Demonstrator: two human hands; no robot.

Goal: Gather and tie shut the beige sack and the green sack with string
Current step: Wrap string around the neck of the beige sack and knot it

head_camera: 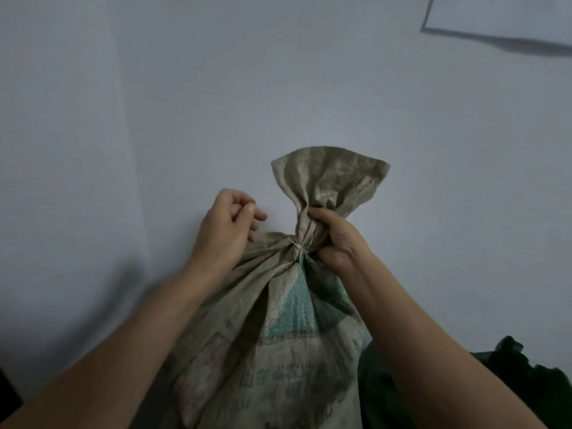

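We are tying the beige sack (278,335), which stands before us. String (297,246) circles its gathered neck, and our right hand (335,239) clutches the neck just above the string. Our left hand (227,222) is curled beside it; we cannot tell whether it pinches a string end. Next, we judge, the knot wants pulling tight. The green sack (399,388) lies just beside, on the pale grey surface (123,119).

Pale grey surface (185,88) w/ white panel (510,17) top right.

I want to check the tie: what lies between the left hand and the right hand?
In the head view, the gathered neck of the beige sack, wound with string, lies between the left hand and the right hand.
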